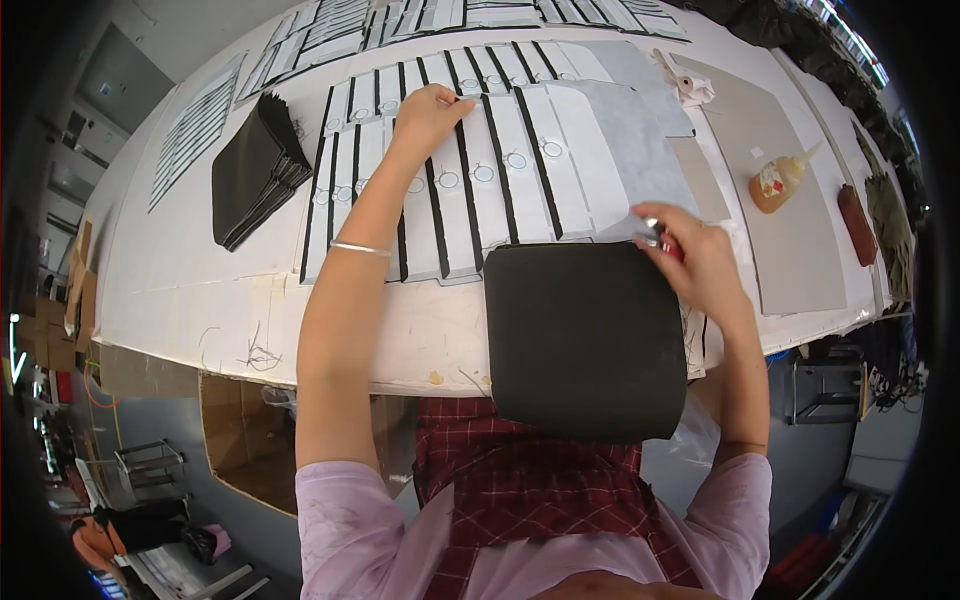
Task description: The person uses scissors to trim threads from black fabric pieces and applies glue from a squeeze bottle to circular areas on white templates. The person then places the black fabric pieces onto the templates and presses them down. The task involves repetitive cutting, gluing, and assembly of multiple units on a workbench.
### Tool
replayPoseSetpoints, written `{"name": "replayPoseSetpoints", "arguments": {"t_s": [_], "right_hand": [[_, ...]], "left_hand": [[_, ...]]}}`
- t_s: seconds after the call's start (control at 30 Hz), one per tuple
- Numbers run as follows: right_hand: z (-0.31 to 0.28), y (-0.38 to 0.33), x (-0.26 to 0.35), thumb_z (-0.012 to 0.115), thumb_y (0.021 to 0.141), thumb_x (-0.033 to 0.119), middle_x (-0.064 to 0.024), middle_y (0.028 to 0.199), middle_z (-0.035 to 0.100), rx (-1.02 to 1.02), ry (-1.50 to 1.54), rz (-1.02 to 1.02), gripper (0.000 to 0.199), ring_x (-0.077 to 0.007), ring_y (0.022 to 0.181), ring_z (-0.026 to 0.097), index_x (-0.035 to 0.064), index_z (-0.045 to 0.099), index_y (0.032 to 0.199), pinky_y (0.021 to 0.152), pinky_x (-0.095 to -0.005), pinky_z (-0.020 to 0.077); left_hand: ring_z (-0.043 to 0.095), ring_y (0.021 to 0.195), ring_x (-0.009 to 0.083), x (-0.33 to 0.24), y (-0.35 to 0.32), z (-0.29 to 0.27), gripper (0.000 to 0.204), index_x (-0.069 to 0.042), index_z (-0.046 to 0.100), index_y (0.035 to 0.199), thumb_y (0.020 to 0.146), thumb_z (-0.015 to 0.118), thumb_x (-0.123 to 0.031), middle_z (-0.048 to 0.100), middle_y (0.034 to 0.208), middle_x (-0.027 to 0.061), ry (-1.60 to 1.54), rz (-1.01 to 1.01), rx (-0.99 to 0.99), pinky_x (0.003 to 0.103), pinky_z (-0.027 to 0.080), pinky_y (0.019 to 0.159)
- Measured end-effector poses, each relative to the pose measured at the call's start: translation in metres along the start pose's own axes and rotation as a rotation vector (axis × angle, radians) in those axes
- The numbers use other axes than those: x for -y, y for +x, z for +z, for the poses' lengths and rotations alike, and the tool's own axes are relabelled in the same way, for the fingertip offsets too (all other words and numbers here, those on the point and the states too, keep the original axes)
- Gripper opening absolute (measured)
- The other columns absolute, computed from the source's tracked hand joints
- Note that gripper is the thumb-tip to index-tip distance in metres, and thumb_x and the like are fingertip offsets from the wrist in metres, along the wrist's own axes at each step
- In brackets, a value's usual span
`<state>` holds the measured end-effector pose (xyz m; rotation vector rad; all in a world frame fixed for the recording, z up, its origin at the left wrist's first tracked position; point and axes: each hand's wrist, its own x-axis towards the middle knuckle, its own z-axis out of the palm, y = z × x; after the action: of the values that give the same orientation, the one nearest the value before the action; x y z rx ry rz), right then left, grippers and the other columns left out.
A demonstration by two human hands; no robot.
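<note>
Overlapping white panels (372, 160) with black edge strips and small round outlines lie in rows on the table. My left hand (428, 125) reaches over them, fingertips pinched at the top corner of one black-edged panel. My right hand (700, 262) is closed around a small tool with a red handle (671, 245) and a shiny metal part; its tip is blurred. This hand is beside the upper right corner of a black rectangular piece (585, 335), which hangs over the table's front edge toward my lap. A grey-blue sheet (640, 150) lies under the panels' right end.
A folded stack of black pieces (258, 175) stands at the left. Farther back lie more striped panels (420, 18). At the right are a grey board (780, 255), a bottle of amber liquid (775, 185) and a brown pouch (857, 225). Loose threads (262, 350) lie near the front edge.
</note>
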<state>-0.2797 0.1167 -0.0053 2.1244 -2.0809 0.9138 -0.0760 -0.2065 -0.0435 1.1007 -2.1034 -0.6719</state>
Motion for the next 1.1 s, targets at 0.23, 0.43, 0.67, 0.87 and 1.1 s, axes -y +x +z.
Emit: {"name": "replayPoseSetpoints", "arguments": {"t_s": [0.23,0.43,0.67,0.87,1.1], "right_hand": [[-0.018,0.011,-0.058,0.077,0.083,0.017,-0.0129,0.080,0.066,0.037,-0.118,0.124,0.037,-0.0328,0.069,0.064,0.0066,0.065,0.116,0.065,-0.0385,0.0498],[-0.024,0.003,-0.043,0.077,0.073,0.007,-0.0119,0.073,0.063,0.287,-0.027,-0.005,0.045,-0.0288,0.064,0.061,0.0079,0.068,0.117,0.062,-0.0367,0.0493],[-0.030,0.010,-0.037,0.070,0.069,-0.002,-0.0101,0.075,0.067,0.332,-0.075,-0.148,0.049,-0.0273,0.061,0.064,0.0087,0.069,0.117,0.060,-0.0354,0.0510],[-0.006,-0.006,-0.057,0.071,0.067,-0.002,-0.0070,0.080,0.071,0.170,-0.178,-0.330,0.046,-0.0226,0.062,0.066,0.0055,0.069,0.112,0.057,-0.0317,0.0523],[-0.014,-0.014,-0.055,0.072,0.061,-0.008,-0.0039,0.080,0.070,0.177,-0.086,-0.322,0.050,-0.0180,0.063,0.067,0.0063,0.069,0.108,0.056,-0.0290,0.0523]], "left_hand": [[0.061,0.054,0.0149,-0.070,-0.082,-0.033,0.030,0.003,0.070,0.084,0.091,0.068,-0.026,0.068,0.066,0.0105,-0.064,-0.204,0.417,0.031,0.050,0.055],[0.054,0.046,0.0105,-0.071,-0.095,-0.022,0.033,0.002,0.071,0.075,0.089,0.070,-0.028,0.065,0.059,0.0077,-0.124,-0.311,0.467,0.027,0.045,0.047],[0.049,0.046,0.0091,-0.053,-0.083,-0.018,0.030,0.001,0.071,0.073,0.083,0.076,-0.027,0.060,0.056,0.0045,-0.202,-0.338,0.551,0.025,0.040,0.047],[0.048,0.046,0.0086,-0.052,-0.086,-0.013,0.025,0.001,0.072,0.078,0.083,0.078,-0.023,0.059,0.055,0.0040,-0.263,-0.354,0.528,0.025,0.037,0.045],[0.049,0.048,0.0086,-0.050,-0.085,-0.018,0.026,0.000,0.071,0.077,0.083,0.078,-0.025,0.059,0.055,0.0037,-0.278,-0.352,0.588,0.025,0.038,0.047]]}}
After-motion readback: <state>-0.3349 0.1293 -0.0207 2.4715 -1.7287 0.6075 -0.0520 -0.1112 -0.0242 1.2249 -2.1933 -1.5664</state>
